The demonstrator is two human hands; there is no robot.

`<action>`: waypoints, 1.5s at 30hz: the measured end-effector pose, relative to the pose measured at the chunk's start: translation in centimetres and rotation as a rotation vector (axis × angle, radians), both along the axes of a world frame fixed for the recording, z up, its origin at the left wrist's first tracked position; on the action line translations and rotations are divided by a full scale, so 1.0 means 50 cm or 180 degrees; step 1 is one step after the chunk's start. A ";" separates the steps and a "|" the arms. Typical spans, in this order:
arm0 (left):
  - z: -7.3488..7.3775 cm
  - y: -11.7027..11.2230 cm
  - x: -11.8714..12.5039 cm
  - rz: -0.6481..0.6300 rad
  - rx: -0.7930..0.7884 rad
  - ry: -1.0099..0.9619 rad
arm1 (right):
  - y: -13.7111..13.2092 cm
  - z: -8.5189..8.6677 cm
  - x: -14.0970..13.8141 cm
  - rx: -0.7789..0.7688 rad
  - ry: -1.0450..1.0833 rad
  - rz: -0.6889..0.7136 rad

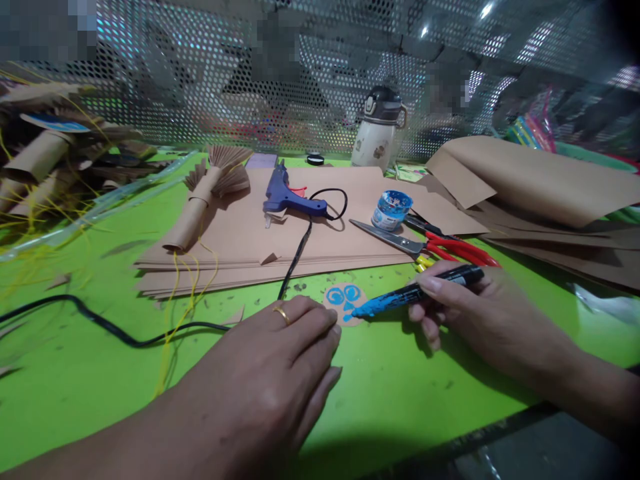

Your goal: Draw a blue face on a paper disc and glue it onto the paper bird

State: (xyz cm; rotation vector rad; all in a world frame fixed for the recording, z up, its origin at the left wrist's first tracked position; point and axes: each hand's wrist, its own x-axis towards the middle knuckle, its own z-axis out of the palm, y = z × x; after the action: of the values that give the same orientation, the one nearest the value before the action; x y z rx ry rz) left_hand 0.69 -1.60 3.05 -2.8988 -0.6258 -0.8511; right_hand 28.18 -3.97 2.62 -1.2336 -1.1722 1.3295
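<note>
My right hand (480, 313) is closed around a black marker (420, 292) smeared with blue paint; its tip touches a small round brown paper piece (345, 303) painted with blue shapes. My left hand (280, 373) lies flat on the green table (400, 400) with fingers together, its fingertips holding down the left edge of the paper piece. A gold ring sits on one finger.
Behind the hands lie a stack of brown card sheets (240, 247), a blue glue gun (290, 197) with a black cord (100, 323), red-handled scissors (430, 243) and a small blue paint pot (391, 210). A paper-roll figure (205, 200), a bottle (377, 130), and folded brown paper (540, 180) stand farther back.
</note>
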 end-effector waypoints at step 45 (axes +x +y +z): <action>-0.008 -0.002 -0.006 0.0052 -0.0008 0.0089 | 0.008 0.015 0.003 -0.0192 -0.0026 0.0088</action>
State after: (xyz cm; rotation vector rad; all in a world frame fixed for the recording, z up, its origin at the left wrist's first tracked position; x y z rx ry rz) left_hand 0.37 -1.69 2.67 -2.8983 -0.6478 -0.8070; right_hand 28.31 -3.58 3.37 -1.2708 -1.1662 1.3905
